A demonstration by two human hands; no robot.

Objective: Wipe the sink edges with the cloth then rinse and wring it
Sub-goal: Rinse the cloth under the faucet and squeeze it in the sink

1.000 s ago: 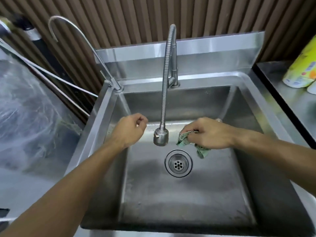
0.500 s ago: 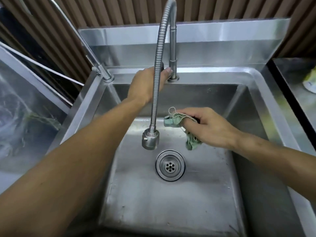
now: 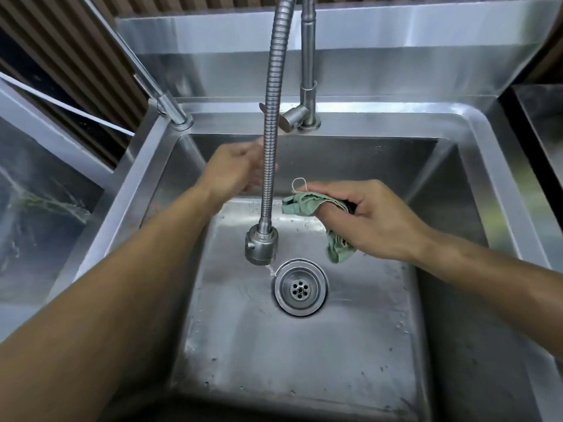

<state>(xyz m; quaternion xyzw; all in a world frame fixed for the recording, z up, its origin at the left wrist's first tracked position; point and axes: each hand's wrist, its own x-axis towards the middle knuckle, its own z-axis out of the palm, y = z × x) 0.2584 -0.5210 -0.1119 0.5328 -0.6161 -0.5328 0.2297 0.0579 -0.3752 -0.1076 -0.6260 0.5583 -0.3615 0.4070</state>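
Observation:
A small green cloth (image 3: 304,204) is bunched in my right hand (image 3: 368,220), which hovers inside the steel sink (image 3: 478,129) just right of the spout. The flexible faucet hose ends in a spout head (image 3: 262,245) above the drain (image 3: 301,287), and a thin stream of water falls from it. The tap lever (image 3: 292,117) at the faucet base points left. My left hand (image 3: 236,172) is blurred, behind the hose and below the lever, with loose fingers and nothing in it.
A second, thin gooseneck tap (image 3: 172,112) stands at the sink's back left corner. A steel splashback (image 3: 396,41) rises behind. A dark counter (image 3: 542,117) lies to the right and a plastic-covered surface (image 3: 45,193) to the left. Water drops dot the basin floor.
My left hand rose to the tap lever, then came back down off it. Water now runs from the spout. The right hand with the cloth stayed beside the spout.

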